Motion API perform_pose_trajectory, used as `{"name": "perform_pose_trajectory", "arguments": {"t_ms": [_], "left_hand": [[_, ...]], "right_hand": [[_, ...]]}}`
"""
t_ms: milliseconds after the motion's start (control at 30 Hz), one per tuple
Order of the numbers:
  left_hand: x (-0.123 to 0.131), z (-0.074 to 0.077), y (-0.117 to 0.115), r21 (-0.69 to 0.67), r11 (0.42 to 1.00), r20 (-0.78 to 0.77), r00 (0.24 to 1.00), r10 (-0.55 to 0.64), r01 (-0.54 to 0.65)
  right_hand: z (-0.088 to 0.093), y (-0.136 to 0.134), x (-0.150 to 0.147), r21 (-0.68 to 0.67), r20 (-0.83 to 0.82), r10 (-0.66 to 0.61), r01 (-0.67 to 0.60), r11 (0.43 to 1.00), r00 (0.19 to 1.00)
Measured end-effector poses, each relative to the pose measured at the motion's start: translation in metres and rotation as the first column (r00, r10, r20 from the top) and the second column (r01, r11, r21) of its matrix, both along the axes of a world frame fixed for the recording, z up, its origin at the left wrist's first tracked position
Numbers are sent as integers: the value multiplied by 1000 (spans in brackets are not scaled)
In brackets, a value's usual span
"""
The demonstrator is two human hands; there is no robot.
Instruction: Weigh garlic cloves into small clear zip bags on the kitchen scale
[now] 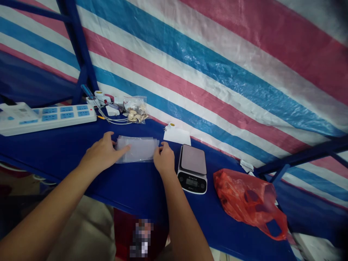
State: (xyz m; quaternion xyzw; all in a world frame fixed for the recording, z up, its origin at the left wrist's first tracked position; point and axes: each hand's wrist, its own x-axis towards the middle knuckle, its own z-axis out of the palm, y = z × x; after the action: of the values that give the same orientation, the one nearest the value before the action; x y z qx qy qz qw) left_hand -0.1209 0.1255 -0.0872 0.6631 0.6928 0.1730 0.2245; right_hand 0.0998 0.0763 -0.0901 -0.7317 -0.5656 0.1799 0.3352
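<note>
A thin stack of clear plastic bags (140, 149) lies flat on the blue table between my hands. My left hand (102, 152) is at the stack's left end, fingers apart, its thumb stretched over the top bag. At the right end is my right hand (164, 158), its fingers curled in at the bags' edge; its grip is partly hidden. Just right of that hand stands a kitchen scale (193, 159) with a square weighing plate and a dark display panel below it.
On the blue table (122, 188) are a red plastic bag (244, 199) at right and a white paper (177, 135) behind the scale. A power strip (59, 116), cables and a clear bag of pale pieces (136, 113) sit back left. Striped sheeting (174, 72) hangs behind a blue frame.
</note>
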Motion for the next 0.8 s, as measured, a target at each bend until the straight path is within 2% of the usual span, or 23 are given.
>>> {"name": "perform_pose_trajectory", "arguments": {"t_ms": [100,200,333,433,533,633,700,800], "left_hand": [[3,4,2,-57,998,-12,1000,5,-6],[7,1,6,-46,998,47,998,41,-39],[8,-12,10,101,993,227,973,29,-53],[7,-18,10,175,980,334,942,27,-90],[7,-19,5,183,976,524,852,6,-119],[8,-18,-2,174,983,697,713,-76,-65],[8,-15,-7,159,987,756,644,-119,-4],[9,-11,-13,122,992,800,588,-120,37]], "right_hand": [[0,-1,-2,-14,-8,17,-17,1000,1000],[-2,-1,-1,-18,-13,21,-21,1000,1000],[-5,-1,0,-8,-8,1,-1,1000,1000],[-6,0,1,-17,-97,-59,57,998,994],[-5,2,3,-67,-246,-77,63,996,966],[-5,4,7,-92,-345,-57,27,995,937],[-6,5,10,-98,-384,-41,3,995,923],[-8,7,13,-107,-410,-18,-28,994,912]]}}
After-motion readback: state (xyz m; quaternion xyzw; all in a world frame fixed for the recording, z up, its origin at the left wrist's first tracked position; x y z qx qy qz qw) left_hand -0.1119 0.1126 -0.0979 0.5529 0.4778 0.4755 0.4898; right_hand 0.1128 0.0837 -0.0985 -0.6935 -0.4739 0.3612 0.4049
